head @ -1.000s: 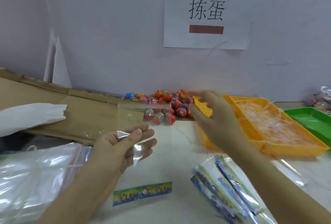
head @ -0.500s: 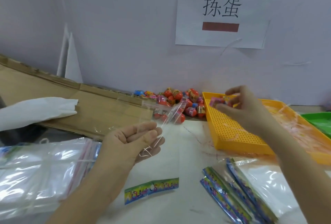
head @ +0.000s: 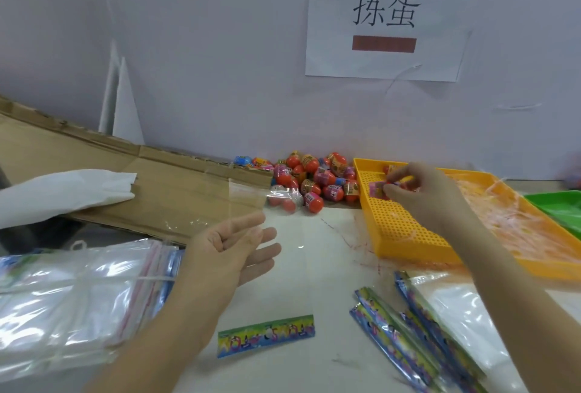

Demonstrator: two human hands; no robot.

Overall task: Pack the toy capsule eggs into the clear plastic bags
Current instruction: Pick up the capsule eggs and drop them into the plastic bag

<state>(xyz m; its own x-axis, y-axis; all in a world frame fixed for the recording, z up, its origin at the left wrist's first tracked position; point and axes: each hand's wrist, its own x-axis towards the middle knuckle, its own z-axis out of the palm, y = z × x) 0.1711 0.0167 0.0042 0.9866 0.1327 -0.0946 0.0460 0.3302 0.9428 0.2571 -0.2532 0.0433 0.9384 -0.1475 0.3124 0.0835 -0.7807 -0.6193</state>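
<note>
Your left hand (head: 229, 248) pinches the clear bag (head: 248, 201); your right hand (head: 421, 191) clutches capsule eggs (head: 379, 188) over the yellow tray (head: 405, 235) — the bag's limp mouth may sag shut, spilling eggs.

Egg (head: 378, 189) partly behind right fingers (head: 405, 197)

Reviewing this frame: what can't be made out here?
All in the head view:
1. How many eggs the right hand holds: its fingers cover them, and they are blurred.
2. Whether the bag pinched by the left hand is open at its mouth: the clear film hardly shows.
3. Green tray: cut off by the right edge.
4. Egg pile count: the eggs hide one another.
</note>
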